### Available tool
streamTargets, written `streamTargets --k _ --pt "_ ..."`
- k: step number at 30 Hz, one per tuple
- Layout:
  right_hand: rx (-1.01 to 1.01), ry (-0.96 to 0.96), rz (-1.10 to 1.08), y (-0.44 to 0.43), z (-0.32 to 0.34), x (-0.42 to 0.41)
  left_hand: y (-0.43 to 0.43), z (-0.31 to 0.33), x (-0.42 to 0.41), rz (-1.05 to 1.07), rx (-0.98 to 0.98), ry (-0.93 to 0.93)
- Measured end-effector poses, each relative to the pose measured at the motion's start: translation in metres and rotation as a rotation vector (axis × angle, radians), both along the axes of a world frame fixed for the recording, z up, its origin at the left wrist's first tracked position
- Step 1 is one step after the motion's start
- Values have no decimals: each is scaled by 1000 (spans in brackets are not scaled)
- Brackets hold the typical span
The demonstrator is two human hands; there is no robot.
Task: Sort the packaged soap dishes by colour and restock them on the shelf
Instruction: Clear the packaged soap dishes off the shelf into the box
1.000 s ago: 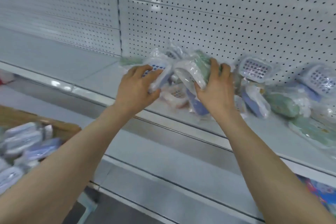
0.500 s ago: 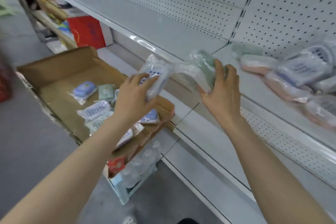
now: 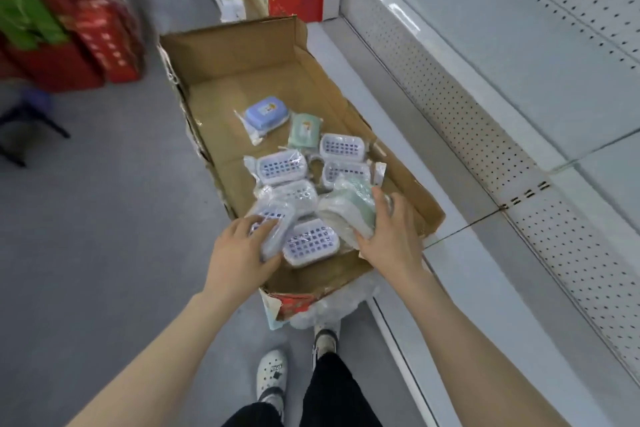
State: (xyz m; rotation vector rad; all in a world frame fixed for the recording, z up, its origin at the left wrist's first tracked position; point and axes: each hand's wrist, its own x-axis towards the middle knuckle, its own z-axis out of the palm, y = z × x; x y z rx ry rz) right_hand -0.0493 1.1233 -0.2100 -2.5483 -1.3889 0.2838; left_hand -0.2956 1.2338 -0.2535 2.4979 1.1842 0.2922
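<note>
While both arms reach down over the open brown cardboard box (image 3: 242, 55) beside the white perforated metal shelf (image 3: 519, 55), the left hand (image 3: 239, 253) curls its fingers and thumb round a plastic-wrapped soap dish with a white slotted tray and blue base (image 3: 277, 222), low over the pile. The right hand (image 3: 391, 243) grips a plastic-wrapped pale green soap dish (image 3: 349, 208) near the box's right wall, fingers hooked over its top edge. More wrapped dishes lie loose in the box: several blue-and-white slotted dishes (image 3: 282, 166), a blue lidded dish (image 3: 266, 113) and a small green dish (image 3: 304, 130) farther in.
</note>
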Motion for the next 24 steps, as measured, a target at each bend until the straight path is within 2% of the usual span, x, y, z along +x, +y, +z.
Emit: streamTargets --k 4,8,15,19,24 --pt "-62 11 63 45 -17 26 27 -6 16 65 4 26" --pt "-37 27 144 107 -26 60 74 -15 48 112 19 64" --pt "-40 -51 222 233 -54 116 167 -44 112 187 31 174" --pt "-132 -68 254 264 -81 129 194 -73 137 169 23 229" --pt "-112 -65 227 286 -105 149 227 -98 152 215 64 304"
